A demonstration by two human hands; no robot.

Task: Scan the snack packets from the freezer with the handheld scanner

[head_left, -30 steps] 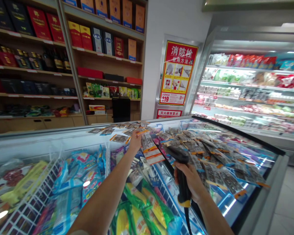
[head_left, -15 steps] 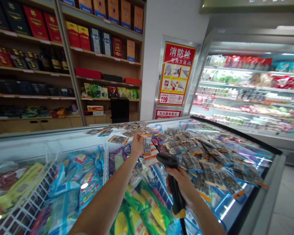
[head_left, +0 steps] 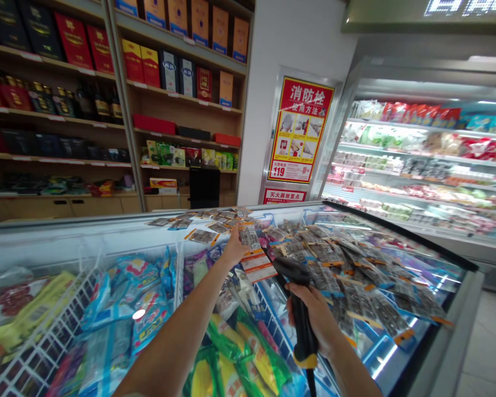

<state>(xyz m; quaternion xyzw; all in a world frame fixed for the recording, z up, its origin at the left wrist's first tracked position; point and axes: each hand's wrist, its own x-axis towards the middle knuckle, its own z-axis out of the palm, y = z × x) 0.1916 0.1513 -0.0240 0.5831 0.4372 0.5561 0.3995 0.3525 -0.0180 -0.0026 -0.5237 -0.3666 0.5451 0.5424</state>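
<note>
Near the far edge of the freezer, the left hand pinches a packet between its fingers; the right hand curls fingers round a scanner. Best, I'd say: packet flat, scanner nose squarely facing it.

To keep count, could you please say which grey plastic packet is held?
The orange-edged grey plastic packet in the left hand; the others lie unheld.

Right of the red poster, the wall fridge glows brightest — its goods washed out and soft. Left of the poster, the wooden shelves sit dimmer. Below it, glare streaks the freezer glass — far from it, shapes stretch.
</note>
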